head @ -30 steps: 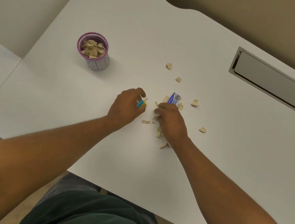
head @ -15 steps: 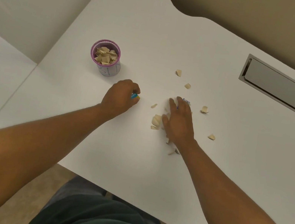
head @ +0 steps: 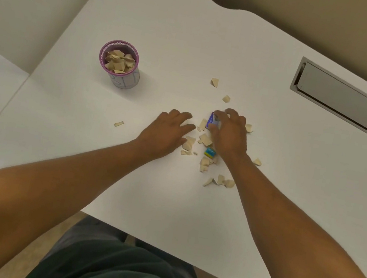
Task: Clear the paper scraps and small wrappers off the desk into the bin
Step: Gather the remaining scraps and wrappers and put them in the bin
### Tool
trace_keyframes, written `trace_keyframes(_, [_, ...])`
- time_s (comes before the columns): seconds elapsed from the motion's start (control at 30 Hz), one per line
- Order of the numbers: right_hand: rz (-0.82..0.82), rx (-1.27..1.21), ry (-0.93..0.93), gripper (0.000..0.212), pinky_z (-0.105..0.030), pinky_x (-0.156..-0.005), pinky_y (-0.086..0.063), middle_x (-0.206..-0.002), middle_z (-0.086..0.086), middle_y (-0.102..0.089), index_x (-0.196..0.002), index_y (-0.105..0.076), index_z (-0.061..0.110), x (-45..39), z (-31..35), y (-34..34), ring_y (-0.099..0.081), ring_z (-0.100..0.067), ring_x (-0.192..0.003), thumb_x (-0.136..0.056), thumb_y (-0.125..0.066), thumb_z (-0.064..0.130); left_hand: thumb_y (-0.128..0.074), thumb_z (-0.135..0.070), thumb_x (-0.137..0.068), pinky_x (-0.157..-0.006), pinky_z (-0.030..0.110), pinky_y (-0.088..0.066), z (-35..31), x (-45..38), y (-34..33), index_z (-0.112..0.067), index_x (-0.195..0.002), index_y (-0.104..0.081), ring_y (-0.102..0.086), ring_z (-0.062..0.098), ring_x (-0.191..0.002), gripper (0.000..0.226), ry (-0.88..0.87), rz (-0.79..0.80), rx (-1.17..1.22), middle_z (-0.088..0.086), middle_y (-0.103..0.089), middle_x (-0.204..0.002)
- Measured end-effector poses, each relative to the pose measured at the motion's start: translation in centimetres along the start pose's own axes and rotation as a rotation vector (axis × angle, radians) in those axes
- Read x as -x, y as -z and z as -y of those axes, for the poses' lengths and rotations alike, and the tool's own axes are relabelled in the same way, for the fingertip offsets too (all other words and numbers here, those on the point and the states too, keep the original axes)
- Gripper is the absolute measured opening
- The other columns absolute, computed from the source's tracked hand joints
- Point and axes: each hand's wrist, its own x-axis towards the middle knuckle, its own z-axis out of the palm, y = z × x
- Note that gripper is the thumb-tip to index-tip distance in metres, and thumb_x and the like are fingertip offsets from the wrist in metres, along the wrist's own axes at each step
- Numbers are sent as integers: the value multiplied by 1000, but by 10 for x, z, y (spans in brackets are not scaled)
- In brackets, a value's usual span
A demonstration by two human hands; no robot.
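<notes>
Tan paper scraps (head: 204, 140) lie heaped mid-desk between my hands, with more by my right forearm (head: 220, 181). My left hand (head: 169, 131) rests flat on the desk, fingers toward the heap, holding nothing. My right hand (head: 230, 134) is clawed over the heap, thumb and forefinger pinching a blue wrapper (head: 211, 120). A teal-and-yellow wrapper (head: 210, 152) lies loose beside my right wrist. The bin (head: 124, 79), a small purple-rimmed cup holding several scraps, stands to the far left of my hands.
Stray scraps lie beyond my right hand (head: 214, 82) (head: 226, 98), right of my wrist (head: 257, 161) and left of my left hand (head: 118, 123). A grey cable-tray flap (head: 353, 106) is set into the white desk (head: 288, 205) at the far right. The desk's front edge runs above my lap.
My left hand has let go of the teal-and-yellow wrapper and moved right, flattening beside the heap. My right hand's fingers have curled onto the blue wrapper.
</notes>
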Motion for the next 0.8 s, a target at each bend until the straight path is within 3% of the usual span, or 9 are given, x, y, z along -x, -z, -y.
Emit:
trace_keyframes(0.1, [37, -43, -12, 35, -42, -88, -49, -116, -4, -65, -118, -64, 18, -9, 5, 9, -51, -30, -113, -87, -73, 30, -64, -12, -92, -90, 49, -52, -13, -13, -1, -14, -140, -55, -51, 36, -119, 49, 42, 111, 30, 13, -48, -149])
trace_keyframes(0.23, [53, -231, -147, 35, -40, -83, -51, -101, 2, -65, -105, -65, 19, -17, 6, 15, -56, -23, -100, -74, -81, 16, -61, -2, -90, -78, 48, -56, -17, -18, -3, -13, -126, -64, -54, 30, -108, 37, 40, 185, 68, 10, -57, -126])
trace_keyframes(0.37, [83, -540, -236, 29, -19, -62, -47, -88, 2, -63, -96, -71, 13, -37, 21, 34, -59, -12, -76, -71, -86, 8, -57, 0, -92, -78, 46, -55, -18, -7, -7, -14, -123, -67, -55, 28, -106, 35, 59, 161, 114, 8, -60, -121])
trace_keyframes(0.5, [146, -704, -310, 31, -37, -81, -60, -98, -7, -73, -99, -69, 18, -58, 44, 28, -72, -23, -89, -74, -89, 20, -67, -7, -92, -84, 44, -58, -20, 12, -9, -13, -127, -67, -58, 30, -119, 36, 79, 57, 183, 10, -60, -137])
trace_keyframes(0.57, [109, -565, -273, 28, -34, -86, -56, -105, -6, -71, -106, -67, 16, -58, 46, 21, -69, -21, -96, -83, -81, 23, -71, -12, -89, -89, 46, -54, -15, 24, -9, -17, -120, -71, -58, 31, -120, 31, 103, -84, 171, 8, -63, -132])
trace_keyframes(0.67, [47, -252, -125, 22, -30, -86, -45, -121, -8, -60, -117, -65, 12, -38, 36, 14, -60, -26, -112, -98, -61, 23, -68, -21, -88, -100, 47, -41, -1, 52, 1, -24, -123, -66, -48, 31, -131, 35, 326, -245, 116, 4, -57, -139])
trace_keyframes(0.73, [97, -104, -43, 39, -38, -96, -46, -137, -9, -52, -133, -58, 16, -14, 27, 6, -50, -33, -125, -101, -54, 38, -64, -30, -90, -104, 50, -38, 11, 72, 7, -25, -137, -55, -40, 34, -139, 48, 510, -223, 27, 7, -45, -150])
trace_keyframes(0.8, [194, 33, -13, 66, -47, -109, -40, -155, -7, -36, -149, -41, 26, 12, 23, -4, -33, -36, -139, -95, -47, 64, -61, -36, -90, -103, 53, -38, 23, 87, 7, -23, -147, -42, -35, 38, -141, 62, 654, -153, -12, 12, -35, -157])
